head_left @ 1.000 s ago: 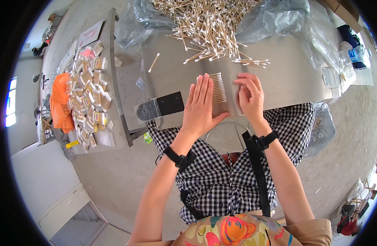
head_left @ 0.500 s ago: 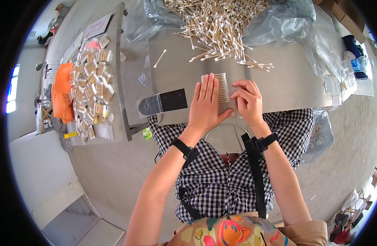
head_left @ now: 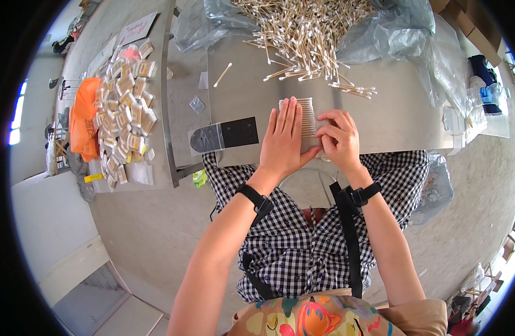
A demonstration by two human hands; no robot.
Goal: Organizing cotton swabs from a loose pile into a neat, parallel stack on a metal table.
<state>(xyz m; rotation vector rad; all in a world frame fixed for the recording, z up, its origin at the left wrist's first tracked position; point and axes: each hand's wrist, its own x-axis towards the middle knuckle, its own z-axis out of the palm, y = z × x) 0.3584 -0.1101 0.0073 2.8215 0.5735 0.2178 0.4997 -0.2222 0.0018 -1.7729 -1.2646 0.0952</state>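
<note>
A neat row of cotton swabs [head_left: 307, 115] lies side by side on the metal table, white tips along its right edge. My left hand [head_left: 284, 137] rests flat over the left part of this row, fingers stretched and thumb pointing right. Just right of the row is my right hand [head_left: 340, 137], its fingers loosely bent and apart, fingertips close to the swab tips. Nothing shows between them. Whether they touch the swabs, I cannot tell. A large heap of loose cotton swabs [head_left: 308, 33] spreads at the far side, with one single swab [head_left: 223, 75] to its left.
A black strip with a clear sleeve [head_left: 224, 135] lies left of my hands. Clear plastic bags [head_left: 392, 39] flank the heap. On a side table at left are many small swab packs [head_left: 123, 112] and an orange bag [head_left: 85, 120]. A small clear packet [head_left: 197, 105] lies on the table.
My hands keep nearly the same pose around the row. The left thumb sits slightly nearer the right hand. The whole view has shifted a little.
</note>
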